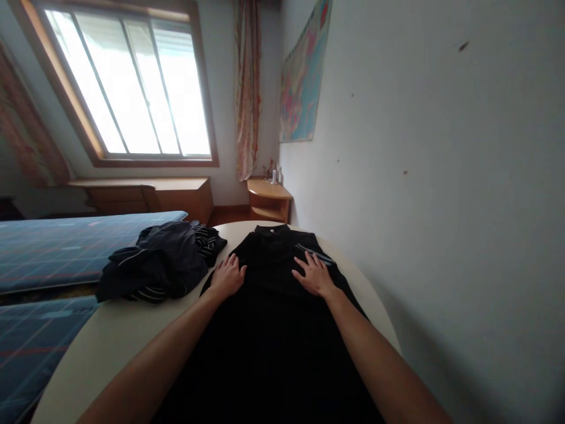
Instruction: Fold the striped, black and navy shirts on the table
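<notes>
A black collared shirt [273, 318] lies spread on a round cream table [119, 347], its collar at the far edge and a small label inside the neck. My left hand [228, 277] rests on the left shoulder area with its fingers apart. On the right side, my right hand [313, 275] lies flat with spread fingers, near the grey stripes on the shirt. Neither hand holds anything. To the left of the shirt sits a crumpled heap of dark clothes [163, 262] with white stripes.
Blue plaid mattresses [66, 247] stand at the left, partly under the clothes heap. A white wall [441, 206] runs close along the table's right side. Beyond the table are a corner shelf [270, 189] and a wooden desk [185, 185] below the window.
</notes>
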A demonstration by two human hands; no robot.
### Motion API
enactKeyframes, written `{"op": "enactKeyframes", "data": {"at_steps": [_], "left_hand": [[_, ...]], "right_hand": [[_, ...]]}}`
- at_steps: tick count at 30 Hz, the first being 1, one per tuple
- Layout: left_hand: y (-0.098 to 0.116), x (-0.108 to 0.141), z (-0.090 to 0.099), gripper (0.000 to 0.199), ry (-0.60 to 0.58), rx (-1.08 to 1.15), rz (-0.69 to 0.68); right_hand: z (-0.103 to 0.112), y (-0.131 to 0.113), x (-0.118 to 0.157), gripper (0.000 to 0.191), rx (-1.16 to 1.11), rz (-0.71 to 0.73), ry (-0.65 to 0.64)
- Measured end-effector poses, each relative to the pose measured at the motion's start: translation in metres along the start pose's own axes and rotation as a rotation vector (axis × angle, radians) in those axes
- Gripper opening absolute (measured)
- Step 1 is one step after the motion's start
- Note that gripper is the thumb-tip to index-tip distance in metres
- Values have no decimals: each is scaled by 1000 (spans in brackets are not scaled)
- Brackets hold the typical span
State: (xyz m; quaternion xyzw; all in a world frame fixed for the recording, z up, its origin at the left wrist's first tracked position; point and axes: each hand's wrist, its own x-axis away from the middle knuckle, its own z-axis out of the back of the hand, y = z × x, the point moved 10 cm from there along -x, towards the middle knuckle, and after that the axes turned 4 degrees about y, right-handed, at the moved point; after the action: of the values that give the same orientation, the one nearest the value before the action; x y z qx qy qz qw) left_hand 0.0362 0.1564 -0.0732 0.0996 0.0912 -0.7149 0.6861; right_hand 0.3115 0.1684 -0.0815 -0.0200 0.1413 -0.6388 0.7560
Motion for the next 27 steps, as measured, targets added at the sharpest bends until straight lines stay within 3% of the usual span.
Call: {"op": "enactKeyframes", "data": {"at_steps": [8,13,16,20,23,27], "left_hand": [[-13,-2,17,40,-2,-102,95],[-18,-3,22,51,-10,-137,171],[-7,0,30,55,28,-124,147],[25,6,34,52,64,-54,17],[41,9,23,55,40,14,-28],[40,10,3,58,30,124,-19]], "right_hand": [[-2,5,-4,70,19,-46,9],[-2,6,-6,70,10,-46,6],[-6,7,-11,73,23,-55,-59],[-12,9,-20,77,26,-78,-114],[-9,9,-24,74,7,-86,-54],[1,7,-20,61,-34,-61,78]]}}
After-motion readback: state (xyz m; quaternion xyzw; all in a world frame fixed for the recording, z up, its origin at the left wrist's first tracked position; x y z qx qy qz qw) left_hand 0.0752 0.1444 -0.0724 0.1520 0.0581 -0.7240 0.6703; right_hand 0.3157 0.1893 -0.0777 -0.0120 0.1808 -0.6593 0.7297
